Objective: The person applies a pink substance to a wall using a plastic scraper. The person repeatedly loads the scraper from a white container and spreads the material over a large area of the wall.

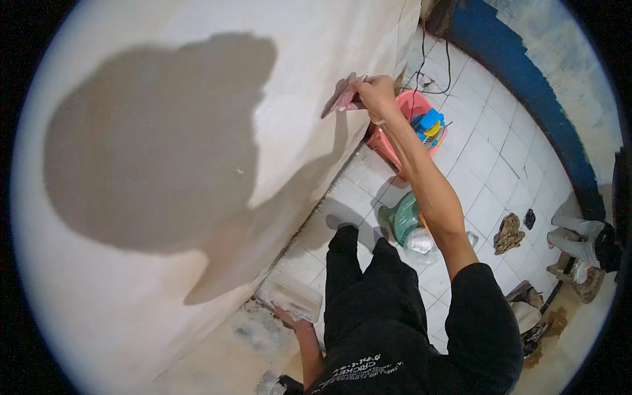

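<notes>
My right hand [374, 95] grips a pink-and-white flat spreading tool [341, 102], its edge at the cream wall [296, 99] in front of me, where my arm and head cast shadows. Down at the lower left, my left hand [296, 317] is closed on a whitish rectangular tray [289, 296], held near the wall's foot; its fingertips are partly hidden by the tray.
A pink tub [388, 148] with blue and yellow items, black cables [447, 66], a green water jug [401, 214] and a brown rag [508, 234] lie on white tiles [490, 131]. Far right, grey trouser-like shapes [573, 237], perhaps another person's, adjoin clutter [526, 313].
</notes>
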Available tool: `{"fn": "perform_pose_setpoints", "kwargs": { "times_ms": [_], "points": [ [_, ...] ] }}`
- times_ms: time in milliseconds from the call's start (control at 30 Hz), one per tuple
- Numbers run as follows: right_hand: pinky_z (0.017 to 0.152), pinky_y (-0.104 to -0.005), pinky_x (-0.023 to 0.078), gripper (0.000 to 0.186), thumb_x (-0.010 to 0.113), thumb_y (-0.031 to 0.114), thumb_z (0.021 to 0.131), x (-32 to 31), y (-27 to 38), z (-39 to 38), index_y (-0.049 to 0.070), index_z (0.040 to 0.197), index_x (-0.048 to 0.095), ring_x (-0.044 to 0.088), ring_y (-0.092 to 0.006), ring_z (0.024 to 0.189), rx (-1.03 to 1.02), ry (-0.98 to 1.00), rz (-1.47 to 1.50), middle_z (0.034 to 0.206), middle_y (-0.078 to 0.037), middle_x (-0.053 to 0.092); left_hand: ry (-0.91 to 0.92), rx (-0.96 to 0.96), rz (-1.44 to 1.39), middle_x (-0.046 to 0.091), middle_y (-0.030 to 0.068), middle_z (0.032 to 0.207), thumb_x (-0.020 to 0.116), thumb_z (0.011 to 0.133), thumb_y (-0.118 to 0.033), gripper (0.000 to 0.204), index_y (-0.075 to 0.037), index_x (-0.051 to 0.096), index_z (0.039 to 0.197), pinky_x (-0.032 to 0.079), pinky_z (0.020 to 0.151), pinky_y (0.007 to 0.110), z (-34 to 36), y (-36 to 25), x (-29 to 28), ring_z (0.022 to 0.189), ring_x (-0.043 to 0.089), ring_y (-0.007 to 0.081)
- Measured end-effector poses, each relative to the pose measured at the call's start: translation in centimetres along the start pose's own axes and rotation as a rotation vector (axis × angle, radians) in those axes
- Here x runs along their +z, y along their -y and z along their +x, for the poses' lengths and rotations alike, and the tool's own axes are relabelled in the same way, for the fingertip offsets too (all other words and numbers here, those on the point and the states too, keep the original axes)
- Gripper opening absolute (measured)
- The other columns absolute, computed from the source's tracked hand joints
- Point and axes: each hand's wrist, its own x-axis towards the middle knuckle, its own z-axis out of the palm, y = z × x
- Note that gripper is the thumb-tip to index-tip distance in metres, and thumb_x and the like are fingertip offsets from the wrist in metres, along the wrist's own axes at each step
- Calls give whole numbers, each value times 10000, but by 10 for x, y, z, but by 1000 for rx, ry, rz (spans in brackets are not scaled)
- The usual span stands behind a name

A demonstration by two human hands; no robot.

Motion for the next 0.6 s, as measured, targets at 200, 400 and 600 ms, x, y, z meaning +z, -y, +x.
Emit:
{"fn": "perform_pose_setpoints", "kwargs": {
  "times_ms": [200, 400, 600],
  "points": [
    [659, -268, 499, 213, 553, 103, 880, -36, 55, -75, -51, 1025, 573, 610, -152, 726, -240, -68, 359, 867, -95, 633, 42, -26, -93, 353, 99, 1425, 438, 889, -531, 656, -103, 354, 1380, 324, 1036, 463, 2, 12, -13, 1245, 386, 308],
    [870, -333, 489, 236, 391, 96, 954, -22, -68, -41, 17, 1117, 543, 600, -205, 980, 52, 59, 982, 1068, -100, 618, -56, 36, -18, 360, 87, 1425, 455, 881, -542, 657, -126, 363, 1381, 324, 1035, 472, -10, 9, -28, 1250, 383, 305],
    [545, -317, 491, 239, 353, 229, 964, -17, -146, 7, 63, 980, 524, 589, -195, 651, -192, 331, 1213, 773, -56, 588, 79, 53, -87, 353, 82, 1430, 445, 884, -554, 660, -136, 356, 1386, 303, 1049, 474, -21, 2, -7, 1261, 371, 305]
  ]
}}
